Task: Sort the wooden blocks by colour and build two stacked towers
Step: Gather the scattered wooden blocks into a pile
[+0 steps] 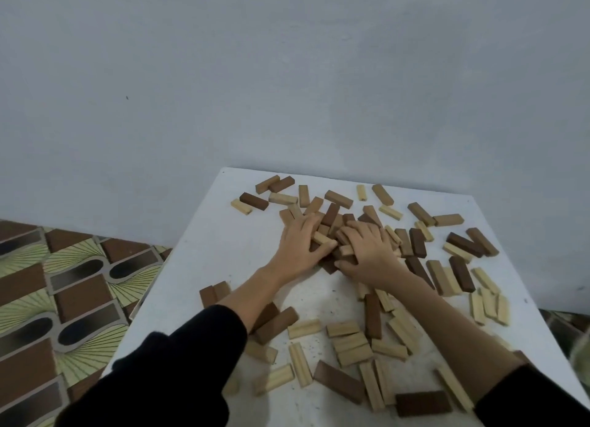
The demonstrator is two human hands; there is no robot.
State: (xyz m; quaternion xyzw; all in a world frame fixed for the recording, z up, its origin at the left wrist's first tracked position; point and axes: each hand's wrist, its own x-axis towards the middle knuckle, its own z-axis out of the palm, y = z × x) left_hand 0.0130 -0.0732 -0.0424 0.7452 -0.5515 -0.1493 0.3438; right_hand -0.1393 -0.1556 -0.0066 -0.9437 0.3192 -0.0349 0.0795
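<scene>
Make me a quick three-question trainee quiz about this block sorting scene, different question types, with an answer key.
1. True or false: a tower already stands on the white table.
2. Multiple choice: where are the left hand and right hand? A) on the floor tiles B) on the central pile of wooden blocks C) raised in the air
3. Fill in: the loose dark brown block nearest the camera lies ____ on the table.

Key: 1 false; 2 B; 3 flat
</scene>
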